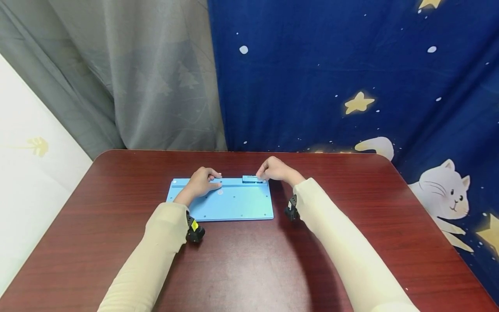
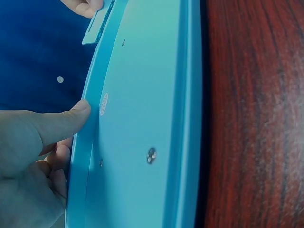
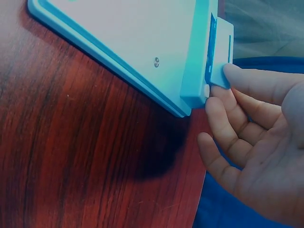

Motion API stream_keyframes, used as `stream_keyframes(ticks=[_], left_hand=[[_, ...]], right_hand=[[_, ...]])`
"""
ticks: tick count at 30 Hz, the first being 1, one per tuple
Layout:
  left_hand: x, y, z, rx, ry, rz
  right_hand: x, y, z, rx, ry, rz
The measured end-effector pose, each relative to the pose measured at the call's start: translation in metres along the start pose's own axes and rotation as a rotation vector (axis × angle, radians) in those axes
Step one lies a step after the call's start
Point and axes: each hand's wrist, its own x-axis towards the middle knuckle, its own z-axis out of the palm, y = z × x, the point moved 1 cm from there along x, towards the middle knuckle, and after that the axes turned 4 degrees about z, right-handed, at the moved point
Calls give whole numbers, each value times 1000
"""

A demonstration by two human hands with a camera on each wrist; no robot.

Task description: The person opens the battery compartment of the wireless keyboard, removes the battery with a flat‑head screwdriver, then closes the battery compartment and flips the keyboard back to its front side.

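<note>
A light-blue keyboard point(image 1: 234, 206) lies face down, its screwed underside and raised rear ridge showing. My left hand point(image 1: 199, 184) grips that ridge left of its middle, thumb on the underside and fingers curled behind, as the left wrist view also shows. At the ridge's right end, my right hand point(image 1: 274, 169) pinches a flat blue battery cover point(image 3: 222, 52) between thumb and fingers. The cover stands out at the ridge, with a dark slot of the battery compartment point(image 3: 210, 52) beside it. What lies inside the compartment is hidden.
The keyboard lies toward the far side of a dark red wooden table point(image 1: 241, 264). Behind the table's far edge hang a grey curtain point(image 1: 163, 78) and a blue curtain point(image 1: 296, 86) with stars and a cat. Each wrist wears a small black camera point(image 1: 195, 232).
</note>
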Motion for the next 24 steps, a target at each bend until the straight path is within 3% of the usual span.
stream_keyframes(ticks=[12, 24], left_hand=[[0, 0, -1, -4, 2, -3], [2, -1, 1, -8, -3, 0]], right_hand=[[0, 1, 3, 3, 29, -18], [4, 2, 4, -1, 77, 33]])
